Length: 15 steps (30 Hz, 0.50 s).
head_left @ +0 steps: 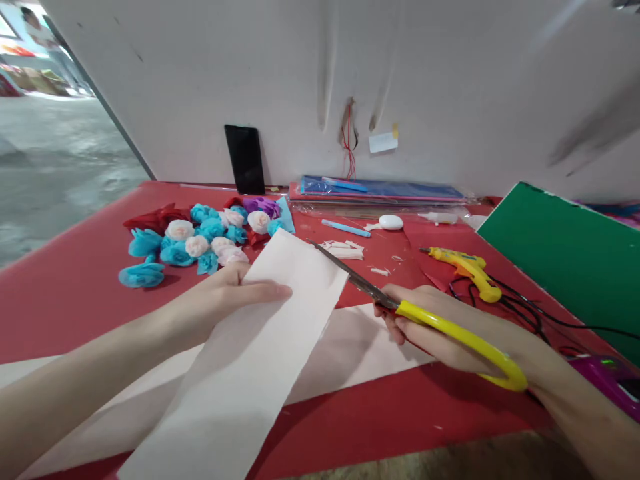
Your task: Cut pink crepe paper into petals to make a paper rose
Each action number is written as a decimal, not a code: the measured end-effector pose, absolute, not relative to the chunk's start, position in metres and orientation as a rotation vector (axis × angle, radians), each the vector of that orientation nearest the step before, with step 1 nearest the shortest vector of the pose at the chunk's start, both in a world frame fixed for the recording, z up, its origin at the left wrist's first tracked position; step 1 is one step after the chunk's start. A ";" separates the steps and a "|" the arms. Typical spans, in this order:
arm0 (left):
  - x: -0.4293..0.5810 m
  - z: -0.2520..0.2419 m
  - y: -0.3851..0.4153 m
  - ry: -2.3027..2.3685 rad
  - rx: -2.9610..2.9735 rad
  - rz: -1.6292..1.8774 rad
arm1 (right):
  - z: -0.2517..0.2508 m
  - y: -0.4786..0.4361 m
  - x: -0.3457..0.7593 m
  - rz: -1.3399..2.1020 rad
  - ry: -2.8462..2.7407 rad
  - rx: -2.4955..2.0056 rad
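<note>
My left hand point(250, 290) grips a long strip of white paper point(260, 353) near its far end, thumb on top and fingers hidden beneath. The strip slants down toward the bottom edge of the view. In my right hand point(420, 320) are scissors point(445, 327) with yellow handles, their blades pointing up and left. The blades lie at the strip's far right corner; whether they cut into it I cannot tell. Another pale strip of paper point(360, 350) lies on the red tabletop point(410, 420) below both hands.
Blue, white, red and purple paper flowers point(197, 240) cluster at the left. A black phone point(245, 160) leans on the wall. Paper scraps point(343, 250) and a blue pen point(346, 229) lie ahead. At right are a yellow glue gun point(467, 267), its cable and a green board point(565, 260).
</note>
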<state>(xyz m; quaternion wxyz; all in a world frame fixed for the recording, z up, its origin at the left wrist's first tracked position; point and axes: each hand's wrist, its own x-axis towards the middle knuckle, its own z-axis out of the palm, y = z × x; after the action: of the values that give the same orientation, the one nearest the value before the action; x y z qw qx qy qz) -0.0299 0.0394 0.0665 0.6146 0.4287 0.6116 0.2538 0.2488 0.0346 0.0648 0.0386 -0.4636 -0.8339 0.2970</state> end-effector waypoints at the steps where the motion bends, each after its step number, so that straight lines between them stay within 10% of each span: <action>1: -0.030 0.067 0.039 1.401 0.990 0.578 | 0.065 0.035 0.248 0.904 -2.558 -1.435; 15: -0.030 0.067 0.039 1.378 0.970 0.553 | 0.080 0.029 0.235 0.836 -2.595 -1.350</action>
<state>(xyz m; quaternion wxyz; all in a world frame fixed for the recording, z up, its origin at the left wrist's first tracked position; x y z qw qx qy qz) -0.0296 0.0393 0.0674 0.6319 0.4239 0.6022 0.2415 0.2352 0.0294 0.0802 0.0495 -0.4431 -0.8520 0.2745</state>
